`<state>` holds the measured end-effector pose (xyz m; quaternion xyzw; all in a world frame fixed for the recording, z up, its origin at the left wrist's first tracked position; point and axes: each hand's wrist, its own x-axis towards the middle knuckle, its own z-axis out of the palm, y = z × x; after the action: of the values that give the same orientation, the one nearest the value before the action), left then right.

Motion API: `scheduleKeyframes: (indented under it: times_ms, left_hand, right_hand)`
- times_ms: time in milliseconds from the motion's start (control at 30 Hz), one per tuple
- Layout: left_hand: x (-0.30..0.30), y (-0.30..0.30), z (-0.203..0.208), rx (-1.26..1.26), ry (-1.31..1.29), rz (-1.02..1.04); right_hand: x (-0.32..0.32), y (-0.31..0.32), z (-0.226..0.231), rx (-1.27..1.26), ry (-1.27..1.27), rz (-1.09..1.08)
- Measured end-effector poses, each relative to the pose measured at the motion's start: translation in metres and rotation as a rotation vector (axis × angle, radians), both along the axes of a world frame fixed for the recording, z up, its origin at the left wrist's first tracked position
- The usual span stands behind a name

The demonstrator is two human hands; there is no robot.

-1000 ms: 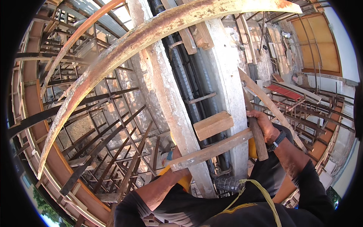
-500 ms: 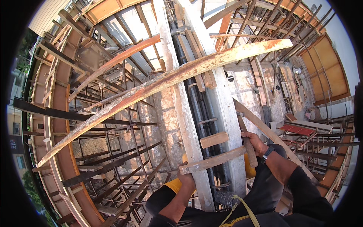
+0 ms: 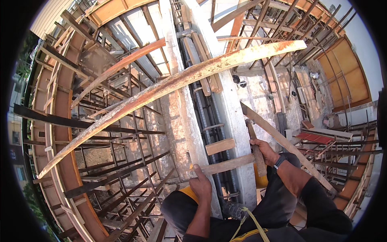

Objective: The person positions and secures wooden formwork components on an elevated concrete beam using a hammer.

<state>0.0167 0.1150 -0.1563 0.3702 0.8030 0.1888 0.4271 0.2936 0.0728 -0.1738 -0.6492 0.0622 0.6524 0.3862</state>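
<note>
My right hand [image 3: 263, 151] is wrapped round the wooden handle of a hammer [image 3: 253, 135], its head pointing away from me beside the right form board. A short wooden strip [image 3: 229, 164] lies across the beam formwork, spanning both form boards [image 3: 195, 137]. At the strip's left end my left hand [image 3: 200, 186] is closed, thumb stretched along the wood; its curled fingers are partly hidden. Just beyond the strip sits a small wood block [image 3: 220, 147] across the channel. Steel reinforcing bars [image 3: 203, 111] run along inside, between the boards.
A long, curved, weathered timber [image 3: 181, 78] crosses above the formwork. Props and poles [image 3: 121, 169] crowd the lower level at left. A diagonal brace [image 3: 288, 147] runs past my right knee. Loose wood pieces [image 3: 201, 60] lie along the channel farther off. A clear plastic bottle [image 3: 234, 209] is near my lap.
The view has shifted slightly, so the formwork appears farther left. My left hand has changed its hold at the strip's end, its thumb now extended. My right hand keeps the hammer.
</note>
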Motion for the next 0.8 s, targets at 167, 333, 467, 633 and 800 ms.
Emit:
scheduleKeyframes:
  times_ms: [167, 333, 467, 633, 800]
  left_hand:
    - [-0.005, 0.007, 0.013, -0.031, 0.003, 0.042]
    - [0.003, 0.001, 0.006, -0.068, -0.002, 0.03]
    - [-0.003, -0.003, -0.002, 0.04, -0.041, 0.106]
    - [-0.004, 0.0, -0.004, 0.091, -0.162, 0.11]
    - [-0.008, 0.001, -0.006, 0.045, -0.06, 0.151]
  right_hand:
    - [0.004, -0.005, -0.02, 0.131, 0.013, -0.004]
    - [0.023, -0.015, -0.023, 0.133, 0.097, -0.137]
    - [0.037, -0.029, 0.008, 0.189, -0.088, -0.115]
    - [0.008, -0.072, 0.115, 0.106, -0.377, -0.254]
    - [-0.017, -0.141, 0.146, -0.025, 0.159, -0.296]
